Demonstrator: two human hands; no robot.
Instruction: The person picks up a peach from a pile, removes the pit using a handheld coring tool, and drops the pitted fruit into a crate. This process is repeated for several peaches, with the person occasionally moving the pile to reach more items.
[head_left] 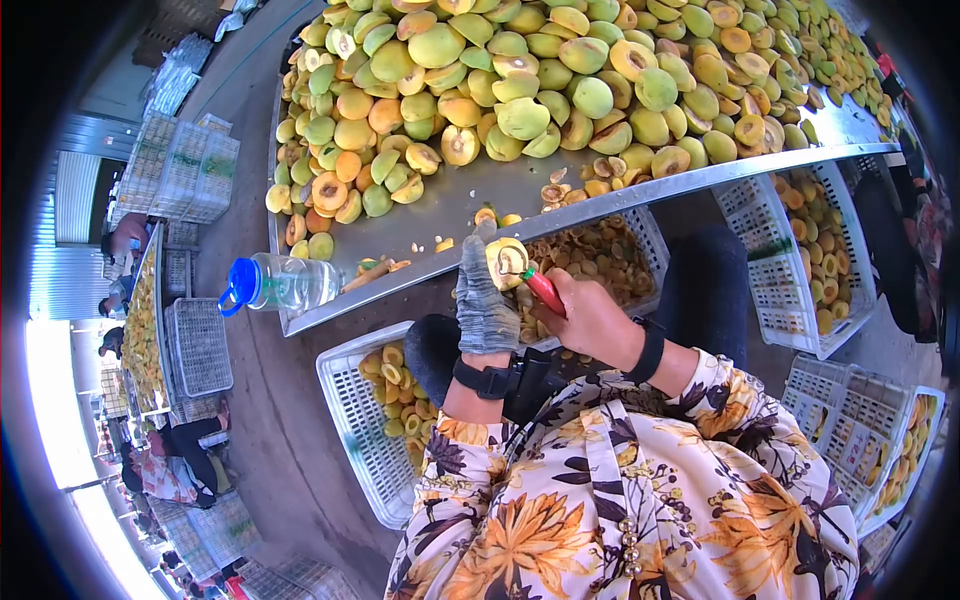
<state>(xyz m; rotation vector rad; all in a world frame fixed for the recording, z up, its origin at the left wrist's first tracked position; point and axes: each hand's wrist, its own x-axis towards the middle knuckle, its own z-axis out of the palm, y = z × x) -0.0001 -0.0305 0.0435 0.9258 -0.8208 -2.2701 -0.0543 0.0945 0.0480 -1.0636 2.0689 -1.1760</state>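
Observation:
My left hand (484,300), in a grey striped glove, holds a halved fruit (508,262) with its cut face up, above the table's near edge. My bare right hand (585,318) is closed round the red handle of a small tool (543,291). The tool's dark curved tip lies against the cut face of the fruit. Beneath both hands, a crate (645,240) of brown pits and scraps is partly hidden by them. A large heap of green and orange fruit halves (520,118) covers much of the metal table (440,207).
A clear bottle with a blue lid (290,282) lies at the table's left corner. White crates of fruit stand on the floor at left (345,430) and right (760,265). People sit at another table (155,320) far left; a person (885,240) is at the right edge.

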